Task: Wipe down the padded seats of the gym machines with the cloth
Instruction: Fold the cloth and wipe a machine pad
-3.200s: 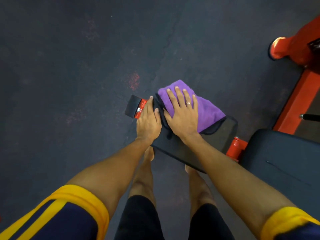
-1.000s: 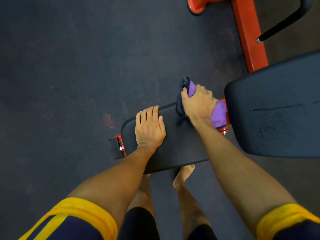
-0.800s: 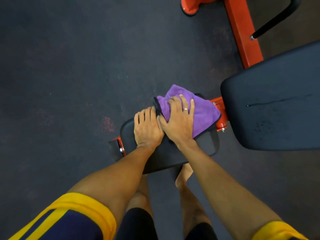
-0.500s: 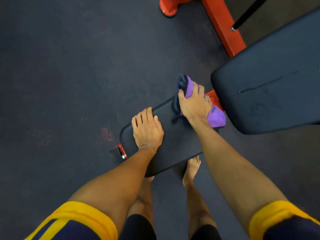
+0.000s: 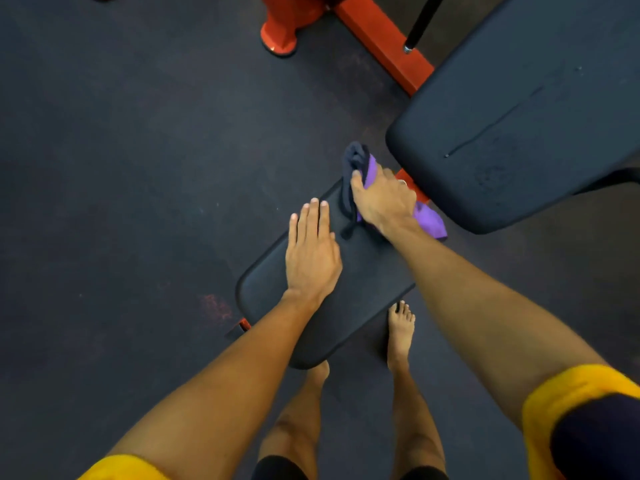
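Note:
A small black padded seat lies below me, slanting from lower left to upper right. My left hand rests flat on its near-left part with straight fingers. My right hand grips a bunched purple cloth with dark edging at the seat's far right end, by the gap to the larger pad. The cloth sticks out above and below my fist. A big black padded bench fills the upper right.
The orange machine frame and its foot run along the top on the dark rubber floor. A black bar hangs over the frame. My bare feet stand just under the small seat.
My right hand bunched the cloth from a flat spread and holds it at the seat's far right end. My left hand stays on the seat. The view has shifted slightly.

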The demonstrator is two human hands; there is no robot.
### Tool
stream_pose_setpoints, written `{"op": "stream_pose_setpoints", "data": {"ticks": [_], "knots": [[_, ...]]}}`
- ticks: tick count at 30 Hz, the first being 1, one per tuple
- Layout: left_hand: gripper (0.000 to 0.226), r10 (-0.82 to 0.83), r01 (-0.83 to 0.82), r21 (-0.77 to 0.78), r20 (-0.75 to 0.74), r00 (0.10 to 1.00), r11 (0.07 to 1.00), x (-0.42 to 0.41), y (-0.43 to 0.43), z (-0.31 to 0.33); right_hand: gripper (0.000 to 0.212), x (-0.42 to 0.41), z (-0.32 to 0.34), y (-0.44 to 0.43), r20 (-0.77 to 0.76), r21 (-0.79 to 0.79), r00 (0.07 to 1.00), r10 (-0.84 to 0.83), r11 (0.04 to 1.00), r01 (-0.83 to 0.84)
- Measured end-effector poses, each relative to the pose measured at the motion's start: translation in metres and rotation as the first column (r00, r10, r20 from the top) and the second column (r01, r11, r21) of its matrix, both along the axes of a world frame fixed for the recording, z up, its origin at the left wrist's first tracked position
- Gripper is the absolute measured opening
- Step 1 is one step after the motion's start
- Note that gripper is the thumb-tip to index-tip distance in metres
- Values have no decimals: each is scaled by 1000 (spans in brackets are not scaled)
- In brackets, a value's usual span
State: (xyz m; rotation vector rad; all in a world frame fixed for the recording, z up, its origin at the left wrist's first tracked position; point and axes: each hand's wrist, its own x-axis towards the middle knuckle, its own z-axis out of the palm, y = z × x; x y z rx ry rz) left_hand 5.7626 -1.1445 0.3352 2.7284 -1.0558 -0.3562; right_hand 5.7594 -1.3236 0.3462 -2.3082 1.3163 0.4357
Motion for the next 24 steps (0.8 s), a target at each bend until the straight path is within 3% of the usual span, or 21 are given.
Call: {"op": "stream_pose_setpoints", "data": {"ticks": [5, 9, 15, 20, 24], "knots": [[67, -32, 29, 122, 26, 999, 992, -5, -14, -5, 74, -56, -11, 22, 116, -88, 963, 245, 968, -236], [66, -35, 30, 141, 35, 999, 990, -5, -16, -2, 73, -110, -12, 32, 100, -180, 922, 375, 918, -354], [65, -24, 16, 155, 45, 999, 988, -7, -17, -2, 74, -54, -15, 21, 121, -95, 925, 361, 931, -351], [66, -16, 11, 145, 32, 999, 989, -7, -18, -1, 61, -13, -7, -15, 98, 130, 994, 57, 989, -70], [65, -9, 5, 143, 25, 1000, 990, -5, -18, -1, 72, -61, -6, 17, 112, -55, 956, 270, 963, -265]]}}
